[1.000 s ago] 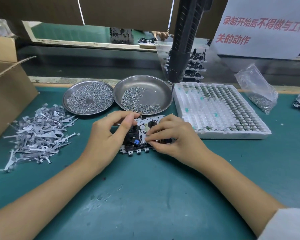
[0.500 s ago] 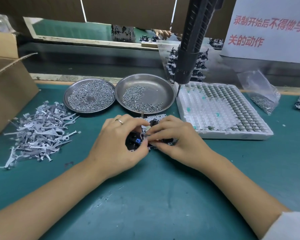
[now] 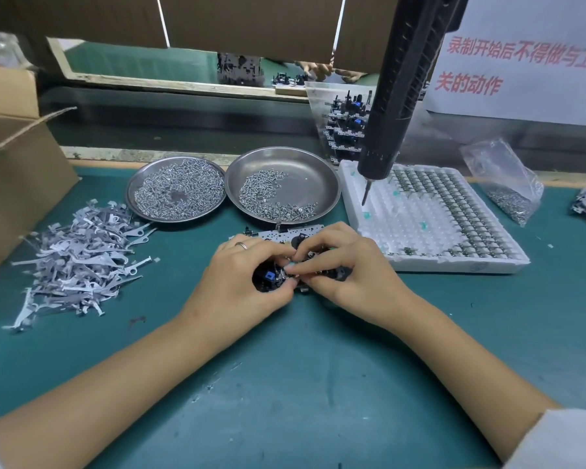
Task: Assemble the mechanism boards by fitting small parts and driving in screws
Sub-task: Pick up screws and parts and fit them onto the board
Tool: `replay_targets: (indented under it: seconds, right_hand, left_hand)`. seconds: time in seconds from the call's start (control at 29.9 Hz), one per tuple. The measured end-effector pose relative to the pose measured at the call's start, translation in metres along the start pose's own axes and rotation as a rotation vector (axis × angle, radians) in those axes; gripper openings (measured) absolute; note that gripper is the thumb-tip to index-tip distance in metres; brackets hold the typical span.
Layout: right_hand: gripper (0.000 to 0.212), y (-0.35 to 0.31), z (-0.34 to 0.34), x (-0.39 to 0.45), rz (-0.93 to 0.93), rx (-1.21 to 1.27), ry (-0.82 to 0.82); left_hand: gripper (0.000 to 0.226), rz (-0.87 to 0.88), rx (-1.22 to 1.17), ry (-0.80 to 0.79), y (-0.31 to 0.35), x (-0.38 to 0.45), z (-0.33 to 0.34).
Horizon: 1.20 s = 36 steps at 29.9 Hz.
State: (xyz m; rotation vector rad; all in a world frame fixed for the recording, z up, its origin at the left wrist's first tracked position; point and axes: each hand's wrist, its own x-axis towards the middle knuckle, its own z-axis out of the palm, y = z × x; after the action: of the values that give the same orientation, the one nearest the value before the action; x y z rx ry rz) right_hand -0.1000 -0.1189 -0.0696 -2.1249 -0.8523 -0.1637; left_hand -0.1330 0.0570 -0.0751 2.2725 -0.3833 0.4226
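Both my hands curled over the black-and-silver mechanism board (image 3: 286,236) at frame centre on the green worktop (image 3: 301,367): left hand (image 3: 241,282) gripped its edge, right hand (image 3: 345,269) pinched a small part I couldn't make out.

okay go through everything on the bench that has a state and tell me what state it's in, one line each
Mechanism board: flat on the mat, gripped by both hands.
Left hand: pinching the board.
Right hand: pinching the board.
Electric screwdriver: hanging unheld.
Left dish: nearly covered with screws.
Right dish: partly filled.
Plastic bag: open.
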Motion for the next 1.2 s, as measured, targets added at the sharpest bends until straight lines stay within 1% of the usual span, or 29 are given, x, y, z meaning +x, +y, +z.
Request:
replay_targets:
  seconds: [0.03,0.07,0.17,0.2,0.23,0.27,0.33,0.37,0.43,0.5,0.6,0.73,0.77,0.9,1.07,1.2]
  right_hand:
    - [0.020,-0.002,0.001,-0.001,-0.028,-0.014,0.072]
    - [0.020,-0.005,0.001,0.000,-0.057,-0.022,0.188]
    - [0.022,-0.015,-0.010,0.007,-0.113,-0.071,0.660]
    - [0.028,-0.018,-0.017,0.013,-0.102,-0.072,0.782]
    - [0.039,-0.021,-0.026,0.021,-0.070,-0.047,0.851]
    - [0.051,-0.024,-0.036,0.031,-0.016,-0.006,0.866]
    - [0.073,-0.034,-0.057,0.055,0.093,0.112,0.800]
    - [0.080,-0.039,-0.064,0.067,0.106,0.172,0.751]
    - [0.083,-0.046,-0.070,0.087,0.058,0.209,0.712]
    - [0.077,-0.052,-0.066,0.099,0.015,0.216,0.745]
    - [0.060,-0.057,-0.052,0.100,0.031,0.301,0.805]
    - [0.026,-0.060,-0.026,0.080,0.005,0.534,0.756]
    - [0.021,-0.060,-0.020,0.074,-0.017,0.577,0.743]
    - [0.020,-0.061,-0.004,0.061,-0.059,0.737,0.720]
    - [0.019,-0.063,0.005,0.060,-0.064,0.787,0.684]
    - [0.019,-0.065,0.009,0.059,-0.036,0.789,0.678]
  left_hand:
    - [0.028,0.004,-0.012,0.002,0.001,0.000,0.000]
    - [0.025,0.007,-0.019,0.002,0.001,0.000,0.000]
    - [0.021,-0.026,-0.047,-0.004,-0.001,0.001,0.000]
    - [0.021,-0.036,-0.061,-0.006,-0.002,0.001,0.000]
    - [0.021,-0.043,-0.074,-0.009,-0.002,0.001,-0.001]
    - [0.021,-0.048,-0.084,-0.011,-0.003,0.001,-0.001]
    - [0.022,-0.056,-0.096,-0.011,-0.003,0.002,-0.001]
    - [0.022,-0.060,-0.099,-0.008,-0.002,0.001,-0.001]
    - [0.022,-0.068,-0.106,0.003,-0.001,0.002,-0.001]
    - [0.023,-0.067,-0.111,0.015,0.000,0.002,-0.001]
    - [0.022,-0.061,-0.111,0.027,0.001,0.002,0.000]
    - [0.021,-0.055,-0.103,0.029,0.000,0.002,0.000]
    - [0.021,-0.049,-0.101,0.029,0.000,0.002,0.000]
    - [0.021,-0.052,-0.098,0.030,-0.001,0.002,0.001]
    - [0.019,-0.039,-0.074,0.050,-0.001,0.002,0.001]
    - [0.017,-0.024,-0.051,0.035,-0.002,0.003,0.001]
